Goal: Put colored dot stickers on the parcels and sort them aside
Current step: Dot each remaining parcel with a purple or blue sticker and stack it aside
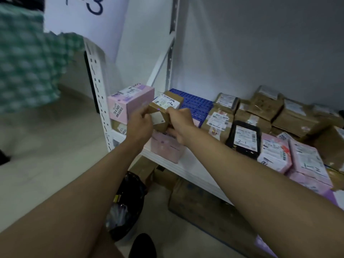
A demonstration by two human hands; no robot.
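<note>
A small brown cardboard parcel (163, 107) with a white label on top is held over the left end of the white shelf (195, 168). A small purple dot (158, 109) shows on its front edge. My left hand (138, 125) grips its left side and my right hand (179, 123) grips its right side. Under it lies a pink parcel (165, 148). A taller pink box (130, 103) stands just to the left. Unsorted brown, pink and black parcels (279, 127) fill the shelf's right half.
A blue perforated mat (195, 103) lies behind the held parcel. White slotted shelf uprights (98, 94) stand at the left. Cardboard boxes (201, 203) and a black bin bag (128, 202) sit on the floor below. Green patterned cloth (28, 67) hangs at the upper left.
</note>
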